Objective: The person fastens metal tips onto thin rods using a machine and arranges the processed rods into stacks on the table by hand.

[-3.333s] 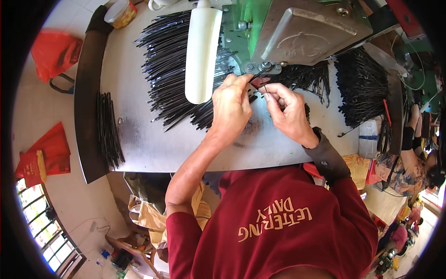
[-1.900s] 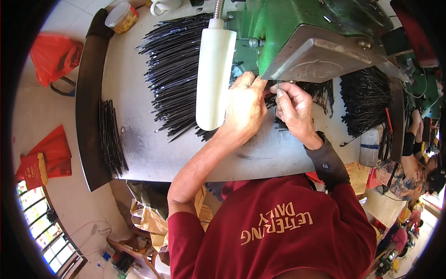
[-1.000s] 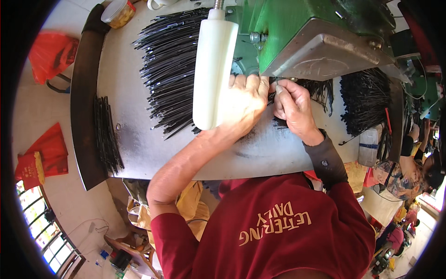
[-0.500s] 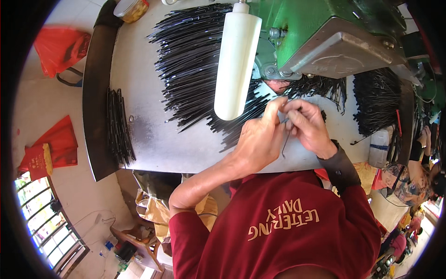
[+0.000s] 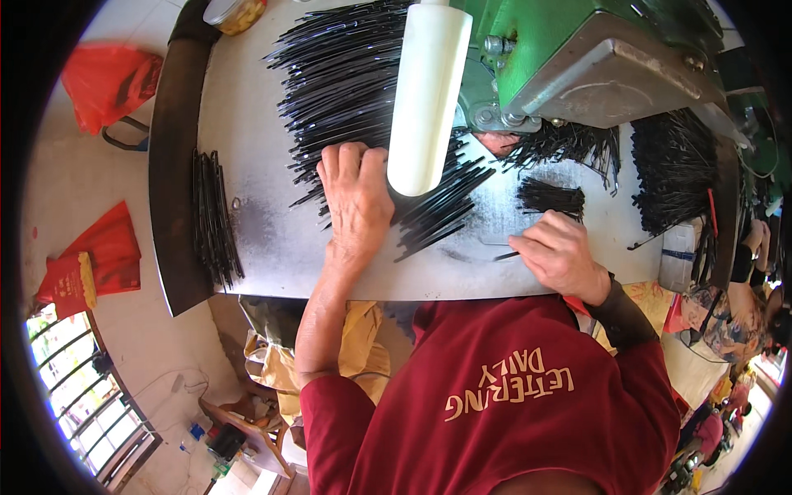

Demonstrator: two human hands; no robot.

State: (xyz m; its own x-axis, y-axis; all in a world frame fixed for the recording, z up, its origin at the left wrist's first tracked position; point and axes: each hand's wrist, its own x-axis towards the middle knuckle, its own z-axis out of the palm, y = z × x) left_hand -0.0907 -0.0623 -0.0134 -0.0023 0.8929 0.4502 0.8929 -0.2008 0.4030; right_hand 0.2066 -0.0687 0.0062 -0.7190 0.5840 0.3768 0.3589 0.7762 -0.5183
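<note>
My left hand (image 5: 356,194) lies over the lower edge of a wide pile of thin black rods (image 5: 338,99), its bent fingers gripping into the rods. How many it holds is hidden beneath the palm. Farther right, my right hand (image 5: 561,256) is closed, pinching one thin dark rod (image 5: 506,256) whose end sticks out to the left just above the metal table (image 5: 272,264). A looser group of black rods (image 5: 445,210) lies between the hands. Just beyond the right hand sits a small bundle of short black pieces (image 5: 551,198).
A white rounded bar (image 5: 429,99) hangs over the pile, beside a green machine (image 5: 561,49) with a metal guard. More black rods lie at the table's left (image 5: 216,219) and right (image 5: 672,173). A lidded jar (image 5: 233,15) stands at the far left corner.
My hands have moved apart from where they met near the machine. The left went left onto the pile; the right came down nearer me, still holding a thin rod.
</note>
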